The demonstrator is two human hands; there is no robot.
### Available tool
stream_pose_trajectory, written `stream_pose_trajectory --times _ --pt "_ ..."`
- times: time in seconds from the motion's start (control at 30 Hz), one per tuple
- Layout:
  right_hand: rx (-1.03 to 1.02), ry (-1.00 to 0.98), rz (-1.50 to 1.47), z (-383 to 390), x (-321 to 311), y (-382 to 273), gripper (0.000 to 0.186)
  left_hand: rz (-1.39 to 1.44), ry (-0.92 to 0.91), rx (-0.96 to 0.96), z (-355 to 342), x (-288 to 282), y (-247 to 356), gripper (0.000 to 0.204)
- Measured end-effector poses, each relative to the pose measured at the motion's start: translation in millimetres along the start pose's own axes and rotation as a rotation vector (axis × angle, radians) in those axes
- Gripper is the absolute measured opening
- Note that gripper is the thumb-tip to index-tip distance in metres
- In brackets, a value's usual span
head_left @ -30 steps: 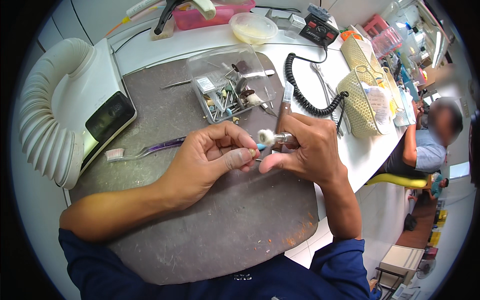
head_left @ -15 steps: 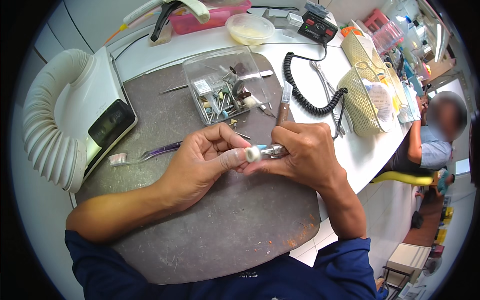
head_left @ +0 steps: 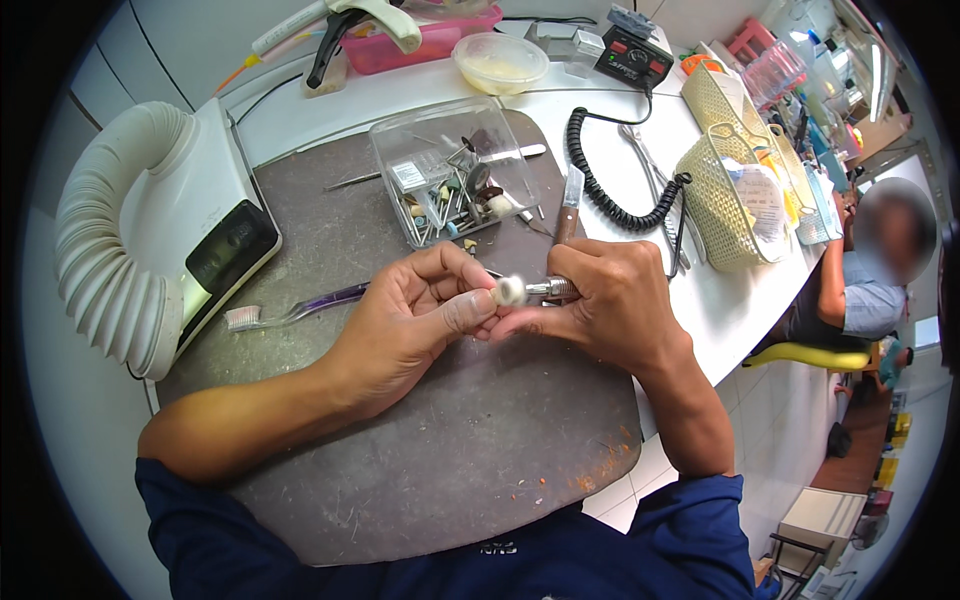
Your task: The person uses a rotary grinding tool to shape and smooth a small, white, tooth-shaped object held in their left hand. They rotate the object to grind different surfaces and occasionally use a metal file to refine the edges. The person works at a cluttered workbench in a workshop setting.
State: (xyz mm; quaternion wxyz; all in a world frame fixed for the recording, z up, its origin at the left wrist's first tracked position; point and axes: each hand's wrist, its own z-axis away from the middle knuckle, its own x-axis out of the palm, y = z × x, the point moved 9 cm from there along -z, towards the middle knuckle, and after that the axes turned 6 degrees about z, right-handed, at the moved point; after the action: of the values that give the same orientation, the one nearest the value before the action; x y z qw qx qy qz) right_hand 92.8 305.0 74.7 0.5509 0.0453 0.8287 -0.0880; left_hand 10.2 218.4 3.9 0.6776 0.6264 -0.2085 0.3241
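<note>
My right hand (head_left: 622, 300) is closed round a metal rotary handpiece (head_left: 552, 288). At its tip is a round whitish polishing wheel (head_left: 511, 291), blurred. Against the wheel are the fingertips of my left hand (head_left: 425, 312), thumb and fingers pinched together; what they hold is too small and hidden to name. Both hands are above a grey work mat (head_left: 430, 480). Just beyond them stands a clear plastic box (head_left: 395, 165) of assorted small rotary bits. A purple-handled toothbrush (head_left: 300, 311) lies left of my left hand, and a wooden-handled knife (head_left: 569, 205) behind my right.
At left is a white unit with a ribbed hose (head_left: 80, 260). A coiled black cord (head_left: 600, 195) runs to a black control box (head_left: 637, 58). Mesh baskets (head_left: 715, 200) stand at right, a round lidded tub (head_left: 500, 65) at the back. Another person (head_left: 870, 290) sits far right.
The handpiece has shifted slightly, and the wheel now faces my left fingertips at a different angle. My hands otherwise stay in place; the whole view has moved a little.
</note>
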Motion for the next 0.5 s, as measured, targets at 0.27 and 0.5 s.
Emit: stream_pose_trajectory --times 0.27,0.5 --pt "-0.047 0.026 -0.004 0.0 0.9 -7.3 0.066 0.004 -0.034 0.014 -1.3 1.0 -0.2 0.015" --pt "0.031 -0.033 0.010 1.1 4.0 1.7 0.064 0.000 0.014 -0.001 -0.5 -1.0 -1.1 0.018"
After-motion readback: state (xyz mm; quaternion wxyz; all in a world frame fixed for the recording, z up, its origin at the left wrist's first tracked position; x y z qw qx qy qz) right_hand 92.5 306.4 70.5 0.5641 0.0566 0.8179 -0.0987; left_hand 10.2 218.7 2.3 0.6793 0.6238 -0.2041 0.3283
